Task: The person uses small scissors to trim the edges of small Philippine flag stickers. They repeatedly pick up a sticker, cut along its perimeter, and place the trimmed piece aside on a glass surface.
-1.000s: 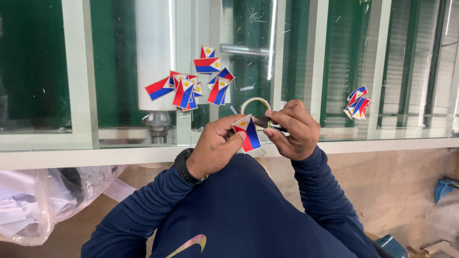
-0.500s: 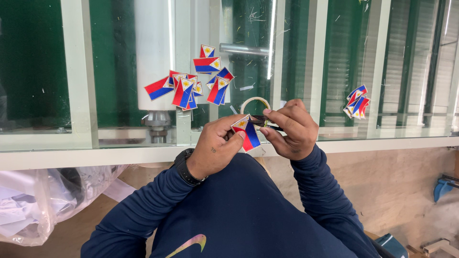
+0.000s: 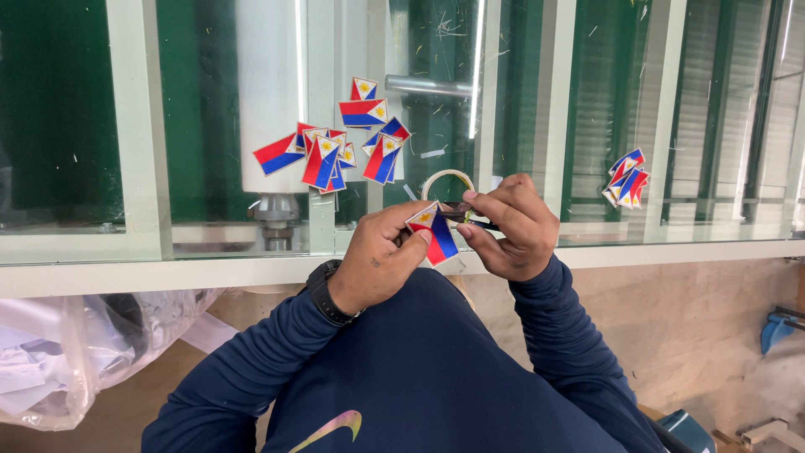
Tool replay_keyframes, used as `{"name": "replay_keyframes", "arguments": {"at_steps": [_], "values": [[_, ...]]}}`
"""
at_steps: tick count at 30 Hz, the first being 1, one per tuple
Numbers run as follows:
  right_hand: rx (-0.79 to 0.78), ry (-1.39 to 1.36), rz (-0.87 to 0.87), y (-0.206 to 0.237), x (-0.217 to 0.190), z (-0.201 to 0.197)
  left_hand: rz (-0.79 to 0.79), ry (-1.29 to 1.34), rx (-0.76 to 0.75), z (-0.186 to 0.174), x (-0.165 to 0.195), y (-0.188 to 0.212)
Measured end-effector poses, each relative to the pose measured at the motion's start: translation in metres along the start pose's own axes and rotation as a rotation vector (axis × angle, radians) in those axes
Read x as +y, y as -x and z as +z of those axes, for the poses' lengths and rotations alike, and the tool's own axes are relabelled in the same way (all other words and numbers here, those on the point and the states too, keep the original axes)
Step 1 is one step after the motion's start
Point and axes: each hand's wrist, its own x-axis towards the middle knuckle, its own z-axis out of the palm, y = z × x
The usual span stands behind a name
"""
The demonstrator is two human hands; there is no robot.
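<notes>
My left hand (image 3: 379, 262) pinches a small red, blue and white flag patch (image 3: 433, 231) by its lower edge, just above the glass table's front rim. My right hand (image 3: 509, 225) is closed on a thin dark tool (image 3: 466, 216) whose tip touches the patch's upper right corner. Right behind the two hands a roll of tape (image 3: 447, 181) lies on the glass. Both wrists come out of dark blue sleeves, with a black watch (image 3: 322, 292) on the left one.
Several similar flag patches (image 3: 335, 146) lie in a loose pile on the glass table (image 3: 168, 245) to the upper left, and a smaller pile of patches (image 3: 627, 178) sits at the right. A clear plastic bag (image 3: 75, 352) lies on the floor at lower left.
The patch has tilted slightly between my fingers; both hands stay in the same place.
</notes>
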Motion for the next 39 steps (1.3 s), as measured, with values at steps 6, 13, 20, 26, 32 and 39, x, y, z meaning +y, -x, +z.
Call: {"name": "replay_keyframes", "arguments": {"at_steps": [6, 13, 20, 26, 32, 39], "values": [[0.0, -0.016, 0.026, -0.0001, 0.0001, 0.0001, 0.01, 0.006, 0.001, 0.0006, -0.0013, 0.0005], [-0.005, 0.003, 0.009, -0.0002, -0.0008, 0.0001, -0.008, 0.0, 0.001, 0.0005, -0.0016, 0.0], [-0.003, 0.01, 0.022, -0.0001, -0.0016, 0.0002, 0.003, -0.005, -0.007, 0.0005, -0.0005, 0.0], [-0.012, 0.021, -0.003, -0.0012, -0.0016, -0.0007, -0.011, -0.019, -0.008, 0.0, 0.0035, -0.0013], [-0.008, 0.041, -0.018, -0.0003, -0.0003, 0.0012, -0.082, -0.051, -0.006, -0.0009, 0.0069, -0.0024], [-0.047, -0.012, 0.028, 0.0026, -0.0026, 0.0047, -0.174, 0.059, -0.063, -0.0019, 0.0036, -0.0028]]}}
